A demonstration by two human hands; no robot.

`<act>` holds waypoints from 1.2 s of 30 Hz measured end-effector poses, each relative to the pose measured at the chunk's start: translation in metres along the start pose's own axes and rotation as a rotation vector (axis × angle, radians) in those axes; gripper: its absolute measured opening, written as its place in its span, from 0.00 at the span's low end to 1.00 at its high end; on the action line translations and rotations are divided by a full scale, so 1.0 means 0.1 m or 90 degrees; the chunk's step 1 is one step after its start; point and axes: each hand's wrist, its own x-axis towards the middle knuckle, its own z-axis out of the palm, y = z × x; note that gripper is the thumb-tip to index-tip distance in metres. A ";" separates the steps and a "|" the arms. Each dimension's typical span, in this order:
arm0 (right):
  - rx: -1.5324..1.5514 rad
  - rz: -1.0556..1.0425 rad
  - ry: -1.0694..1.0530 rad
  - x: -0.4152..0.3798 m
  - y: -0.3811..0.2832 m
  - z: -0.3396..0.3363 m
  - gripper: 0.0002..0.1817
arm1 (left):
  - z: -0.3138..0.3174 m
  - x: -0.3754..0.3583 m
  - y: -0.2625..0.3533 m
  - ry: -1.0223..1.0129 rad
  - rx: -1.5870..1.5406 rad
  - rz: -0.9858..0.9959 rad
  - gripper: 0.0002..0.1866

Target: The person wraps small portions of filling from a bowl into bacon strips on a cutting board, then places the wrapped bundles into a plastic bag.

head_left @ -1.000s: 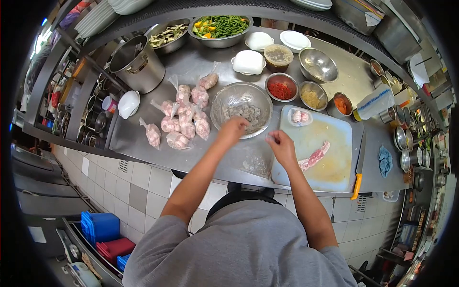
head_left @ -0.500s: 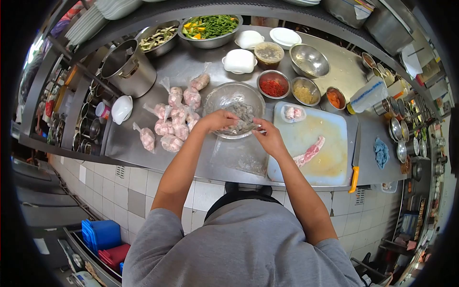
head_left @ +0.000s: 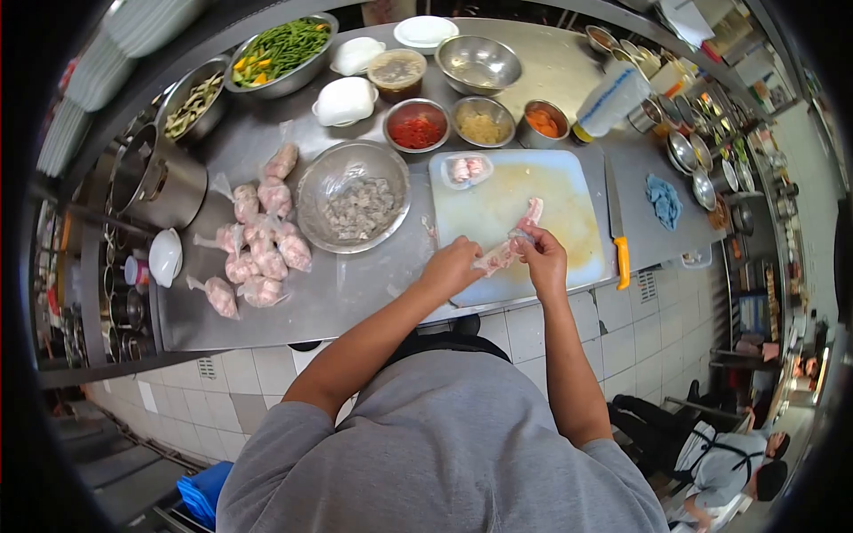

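Note:
A strip of raw pork [head_left: 502,255] stretches between my hands at the near part of the white cutting board [head_left: 569,182]. My left hand [head_left: 451,269] is closed on the strip's left end. Pinching the strip further right is my right hand [head_left: 544,260], with the far end of the meat pointing away beyond its fingers. A small clear tub [head_left: 467,171] of meat pieces sits on the board's far left corner. Left of the board stands a metal bowl [head_left: 315,213] holding greyish chopped pieces [head_left: 362,209], which I cannot identify for certain.
Several knotted bags of meat [head_left: 262,258] lie left of the bowl. A knife with a yellow handle [head_left: 623,262] rests right of the board, near a blue cloth [head_left: 663,202]. Bowls of red [head_left: 416,133], yellowish and orange food line the back. A co-worker [head_left: 720,453] is at lower right.
Both hands have left the metal bowl and moved right to the board. They now hold the pork strip that was lying there. The camera view has swung to the right.

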 end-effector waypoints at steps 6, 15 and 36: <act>-0.209 -0.151 0.134 -0.26 0.14 0.24 0.11 | 0.21 0.05 0.11 -0.032 0.093 -0.011 0.11; -0.339 -0.214 0.052 -0.42 0.43 0.20 0.14 | 0.23 0.10 0.02 -0.016 0.052 0.081 0.10; -0.345 -0.132 0.020 -0.08 0.33 0.08 0.09 | 0.05 0.57 -0.06 -0.092 -0.094 0.169 0.12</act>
